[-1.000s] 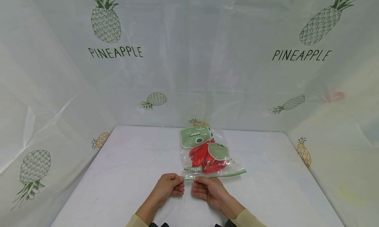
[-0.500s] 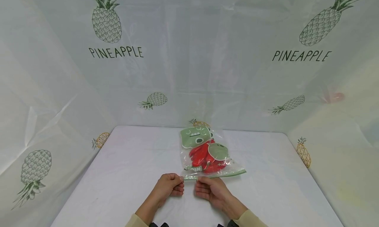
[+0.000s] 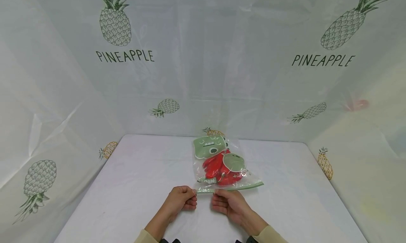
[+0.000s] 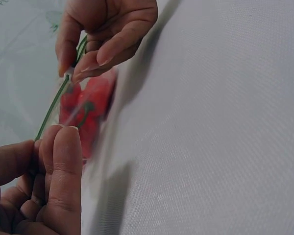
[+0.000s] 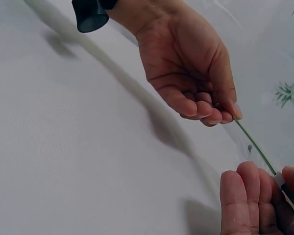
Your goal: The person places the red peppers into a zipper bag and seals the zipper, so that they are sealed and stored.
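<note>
A clear zip bag [image 3: 234, 162] with green cartoon prints lies at the table's back middle, its green zip strip [image 3: 250, 186] toward me. Red peppers [image 3: 213, 165] show through the plastic; one has a green stem in the left wrist view. My left hand [image 3: 181, 201] pinches the strip's left end between thumb and forefinger. Farther right, my right hand [image 3: 231, 205] pinches a small white slider [image 5: 278, 179] on the strip, thumb on one side and fingers on the other. Between the hands the strip is a single line; past the slider it splits in two.
A white-covered table [image 3: 136, 172] lies under the bag and hands. Sheets printed with pineapples [image 3: 115, 26] hang behind it and at both sides. A blurred red shape [image 3: 358, 105] shows through the right-hand sheet.
My right hand has slid a little to the right along the zip strip, widening the gap between the hands. The left hand and the bag have stayed in place.
</note>
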A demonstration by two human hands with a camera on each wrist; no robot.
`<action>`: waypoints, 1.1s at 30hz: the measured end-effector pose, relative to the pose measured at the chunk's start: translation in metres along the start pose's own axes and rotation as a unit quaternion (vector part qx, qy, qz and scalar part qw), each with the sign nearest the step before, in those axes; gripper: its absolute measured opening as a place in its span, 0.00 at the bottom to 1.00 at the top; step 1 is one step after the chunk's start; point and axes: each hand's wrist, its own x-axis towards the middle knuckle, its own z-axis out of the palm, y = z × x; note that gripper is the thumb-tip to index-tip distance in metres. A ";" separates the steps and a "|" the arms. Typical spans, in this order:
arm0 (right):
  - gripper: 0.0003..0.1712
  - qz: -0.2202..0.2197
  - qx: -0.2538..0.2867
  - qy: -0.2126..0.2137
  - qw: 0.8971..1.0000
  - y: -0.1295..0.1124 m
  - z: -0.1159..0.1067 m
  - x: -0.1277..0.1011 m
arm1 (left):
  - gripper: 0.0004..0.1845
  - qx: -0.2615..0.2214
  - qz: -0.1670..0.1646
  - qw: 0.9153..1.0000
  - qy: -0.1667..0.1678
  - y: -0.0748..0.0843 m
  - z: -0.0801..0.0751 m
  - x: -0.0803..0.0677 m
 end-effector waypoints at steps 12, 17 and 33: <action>0.18 -0.007 -0.004 0.009 1.000 -0.004 -0.011 -0.004 | 0.14 -0.003 0.001 1.000 -0.001 0.001 0.000 -0.002; 0.18 -0.009 -0.006 0.007 1.000 -0.005 -0.016 -0.006 | 0.14 -0.002 0.000 1.000 0.000 0.002 0.000 -0.002; 0.15 -0.010 -0.006 0.020 1.000 -0.010 -0.030 -0.009 | 0.16 -0.002 0.002 1.000 0.002 0.000 -0.001 0.000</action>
